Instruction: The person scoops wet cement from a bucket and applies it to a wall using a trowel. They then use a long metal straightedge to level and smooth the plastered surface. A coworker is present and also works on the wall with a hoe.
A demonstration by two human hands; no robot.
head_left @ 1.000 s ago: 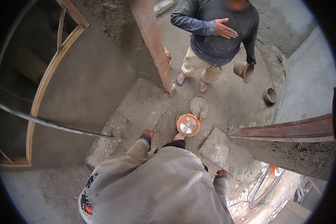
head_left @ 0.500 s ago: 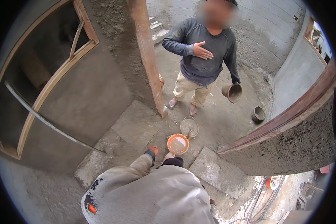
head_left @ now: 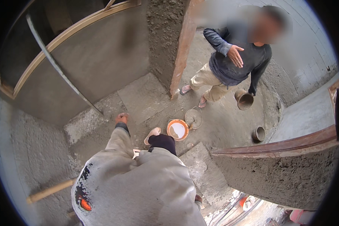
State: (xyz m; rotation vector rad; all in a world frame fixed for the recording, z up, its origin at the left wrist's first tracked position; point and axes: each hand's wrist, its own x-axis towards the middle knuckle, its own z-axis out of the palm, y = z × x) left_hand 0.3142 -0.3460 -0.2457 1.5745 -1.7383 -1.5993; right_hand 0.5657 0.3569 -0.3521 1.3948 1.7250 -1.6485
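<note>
My left hand (head_left: 121, 118) reaches forward at the end of a grey sleeve with a dark cuff. Its fingers look loosely curled, and nothing shows in them. It hangs above the rough cement floor, left of an orange-rimmed bucket (head_left: 177, 130) with pale liquid inside. Touching that bucket's far right side is a grey, cement-crusted bucket (head_left: 193, 118) with a handle. Only a sliver of my right hand (head_left: 198, 199) shows beside my right hip; its fingers are hidden.
A co-worker (head_left: 239, 60) stands ahead, one hand raised at the chest, the other holding a cement-coated bucket (head_left: 244, 100). Another small bucket (head_left: 258, 134) lies near the right wall. A wooden post (head_left: 185, 49), a leaning pole (head_left: 60, 71) and a curved wall edge (head_left: 275, 147) flank me.
My view has shifted and tilted, and my left arm has swung forward and left. A foot now shows beside the orange-rimmed bucket. The co-worker's raised hand has moved away from the chest.
</note>
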